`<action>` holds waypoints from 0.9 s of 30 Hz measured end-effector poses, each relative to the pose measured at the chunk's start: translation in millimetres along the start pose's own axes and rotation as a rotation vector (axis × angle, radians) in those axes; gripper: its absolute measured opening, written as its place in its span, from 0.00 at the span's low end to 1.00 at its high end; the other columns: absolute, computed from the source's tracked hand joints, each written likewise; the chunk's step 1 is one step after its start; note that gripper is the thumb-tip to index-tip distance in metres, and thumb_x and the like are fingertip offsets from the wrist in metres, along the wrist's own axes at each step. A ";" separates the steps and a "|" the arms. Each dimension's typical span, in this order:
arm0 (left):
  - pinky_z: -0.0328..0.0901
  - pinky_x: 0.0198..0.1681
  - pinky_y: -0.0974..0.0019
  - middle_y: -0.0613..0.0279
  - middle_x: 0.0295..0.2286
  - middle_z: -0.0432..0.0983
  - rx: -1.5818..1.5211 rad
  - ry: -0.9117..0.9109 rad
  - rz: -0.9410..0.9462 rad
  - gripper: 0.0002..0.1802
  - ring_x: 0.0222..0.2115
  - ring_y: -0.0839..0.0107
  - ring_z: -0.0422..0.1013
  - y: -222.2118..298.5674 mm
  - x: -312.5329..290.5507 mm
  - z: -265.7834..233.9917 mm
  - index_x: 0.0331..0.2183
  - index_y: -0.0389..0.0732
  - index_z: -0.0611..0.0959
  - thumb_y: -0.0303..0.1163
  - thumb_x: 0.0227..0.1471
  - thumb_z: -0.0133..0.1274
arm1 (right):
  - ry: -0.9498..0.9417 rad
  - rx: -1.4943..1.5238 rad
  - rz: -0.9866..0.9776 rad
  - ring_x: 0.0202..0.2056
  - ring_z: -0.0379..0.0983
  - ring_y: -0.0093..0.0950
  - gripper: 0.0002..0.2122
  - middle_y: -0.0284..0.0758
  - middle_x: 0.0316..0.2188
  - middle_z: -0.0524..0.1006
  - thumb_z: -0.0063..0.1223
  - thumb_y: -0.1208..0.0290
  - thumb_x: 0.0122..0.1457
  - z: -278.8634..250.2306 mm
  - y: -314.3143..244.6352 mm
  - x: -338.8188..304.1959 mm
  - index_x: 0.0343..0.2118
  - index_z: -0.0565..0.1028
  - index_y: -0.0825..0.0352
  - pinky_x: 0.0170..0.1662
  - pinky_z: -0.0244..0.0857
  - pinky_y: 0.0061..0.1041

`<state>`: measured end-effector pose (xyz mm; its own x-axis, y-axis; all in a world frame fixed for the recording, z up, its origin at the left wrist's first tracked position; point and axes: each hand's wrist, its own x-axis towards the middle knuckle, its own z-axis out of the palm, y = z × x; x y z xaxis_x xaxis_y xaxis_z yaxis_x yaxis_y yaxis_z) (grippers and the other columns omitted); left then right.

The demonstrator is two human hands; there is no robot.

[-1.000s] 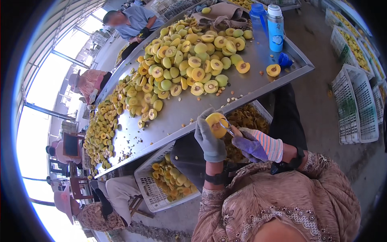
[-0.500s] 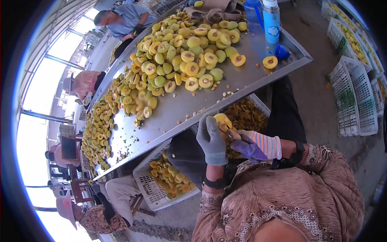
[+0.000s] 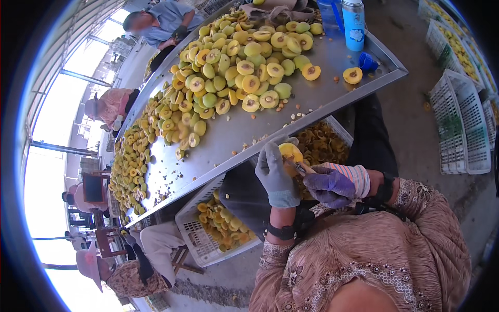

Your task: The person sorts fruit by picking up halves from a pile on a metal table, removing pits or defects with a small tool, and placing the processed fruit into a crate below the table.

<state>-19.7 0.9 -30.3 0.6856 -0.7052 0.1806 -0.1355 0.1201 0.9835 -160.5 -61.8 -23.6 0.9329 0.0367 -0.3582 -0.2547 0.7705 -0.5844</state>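
Note:
My left hand [image 3: 275, 174], in a grey glove, is closed round a yellow stone-fruit half [image 3: 291, 152], cut side toward my right hand. Gripped in my right hand [image 3: 332, 185], in a purple-palmed glove with a striped cuff, is a small wooden-handled tool [image 3: 306, 168]. Its metal end meets the fruit; the tip's exact shape is hidden. Both hands are just off the near edge of a metal table [image 3: 234, 135], above a crate [image 3: 340, 133] of darker fruit pieces. A large heap of halved green-yellow fruit [image 3: 228, 67] covers the tabletop.
A blue bottle [image 3: 354, 26] and a blue cup [image 3: 367, 62] stand near the table's right corner, beside a lone fruit half [image 3: 352, 76]. Another fruit crate [image 3: 197, 244] sits below left. Stacked white crates [image 3: 457, 125] are at right. Several people work along the table's far left side.
The view has shifted slightly, so the scene sits a little lower and to the right. Both hands keep their hold, and the right hand has turned a little at the fruit.

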 end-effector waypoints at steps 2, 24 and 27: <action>0.68 0.35 0.71 0.53 0.29 0.77 -0.158 0.025 -0.091 0.19 0.30 0.70 0.73 2.1 0.2 -2.2 0.36 0.30 0.77 0.38 0.58 0.44 | -0.008 -0.006 -0.003 0.09 0.54 0.15 0.14 0.24 0.12 0.61 0.47 0.55 0.59 -0.7 3.2 -0.9 0.25 0.66 0.61 0.11 0.46 0.16; 0.69 0.22 0.69 0.53 0.30 0.75 -0.487 -0.033 -0.180 0.30 0.23 0.68 0.72 -20.2 -0.1 8.1 0.40 0.34 0.73 0.55 0.56 0.40 | 0.084 -0.435 -0.141 0.21 0.69 0.23 0.12 0.32 0.20 0.72 0.48 0.61 0.59 -21.1 26.1 24.1 0.38 0.69 0.65 0.24 0.62 0.18; 0.66 0.22 0.69 0.58 0.28 0.73 -0.791 0.156 -0.558 0.31 0.22 0.67 0.71 -35.3 9.0 -10.3 0.39 0.37 0.72 0.59 0.54 0.40 | 0.123 -0.875 -0.743 0.32 0.73 0.35 0.09 0.40 0.31 0.75 0.48 0.71 0.59 -38.2 50.3 49.7 0.39 0.69 0.68 0.35 0.67 0.27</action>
<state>-1.4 -2.6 -63.2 0.6004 -0.7095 -0.3691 0.7161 0.2714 0.6431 -136.7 -45.5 -98.6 0.9079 -0.3401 0.2450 0.2125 -0.1306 -0.9684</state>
